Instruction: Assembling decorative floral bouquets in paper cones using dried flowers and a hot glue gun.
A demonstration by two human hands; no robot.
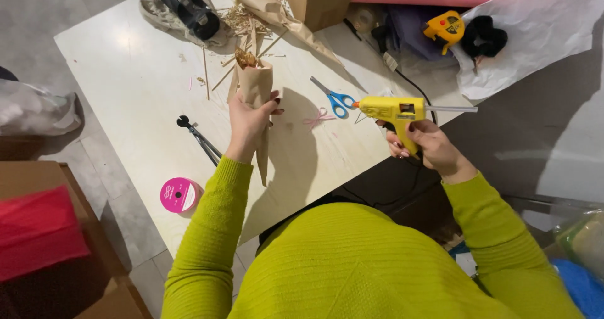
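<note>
Right hand (428, 146) grips yellow plastic glue gun (393, 112), left hand (246, 119) w/ kraft-paper cone (257, 99)

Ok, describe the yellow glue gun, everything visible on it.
The glue gun is yellow plastic with an orange tip pointing left, toward the blue-handled scissors. A pale glue stick juts from its back end to the right. It is held level above the table's edge, off the surface. The right hand wraps its grip, fingers with dark nails around it. A black cord seems to run from it toward the clutter behind. Its label cannot be read.
</note>
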